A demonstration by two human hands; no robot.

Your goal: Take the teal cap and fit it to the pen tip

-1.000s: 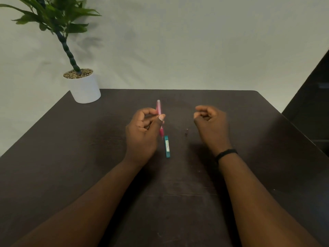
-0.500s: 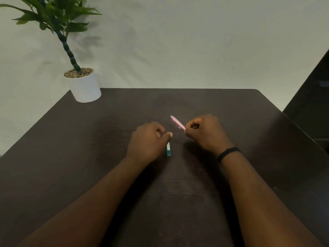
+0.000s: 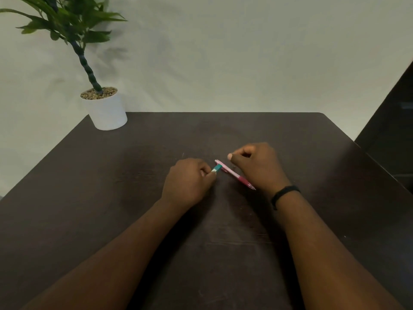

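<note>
Dark table (image 3: 89,198): pink pen (image 3: 234,174) lies diagonally, tip near-right; left hand (image 3: 190,182) pinches teal case (image 3: 216,168)

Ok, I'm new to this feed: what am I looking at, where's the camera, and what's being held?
There is no machine here: these are a person's two bare hands, seen from a camera worn on the head, looking forward and down. The surface is a dark table. The left hand pinches a small teal case. The right hand, with a black wristband, is curled just behind a pink pen that lies slanted on the table; whether it touches the pen is hard to tell. A potted plant stands at the far left corner.
</note>
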